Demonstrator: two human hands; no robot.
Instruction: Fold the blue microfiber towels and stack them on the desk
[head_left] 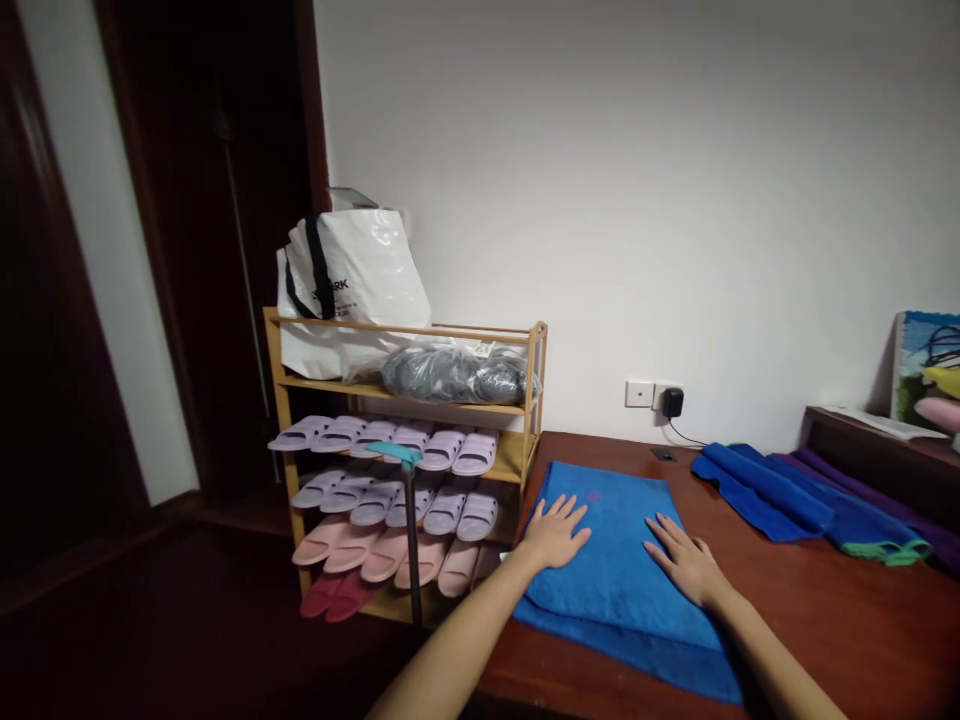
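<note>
A blue towel (615, 570) lies folded on the reddish-brown wooden table (832, 640), its lower layer sticking out along the near edge. My left hand (555, 532) rests flat on the towel's left side, fingers spread. On the right edge of the same towel, my right hand (686, 562) lies with its fingers stretched out and apart. Neither hand grasps anything. A small faint pinkish mark shows on the cloth between the hands, nearer its far edge.
Blue cloths (765, 490), one green-edged, and a purple cloth (862, 495) lie at the right. A black adapter (673, 402) is plugged in at the wall. Left of the table stands a wooden rack (536, 370) with several slippers (457, 510), a white bag (367, 270) and a teal-topped pole (411, 540).
</note>
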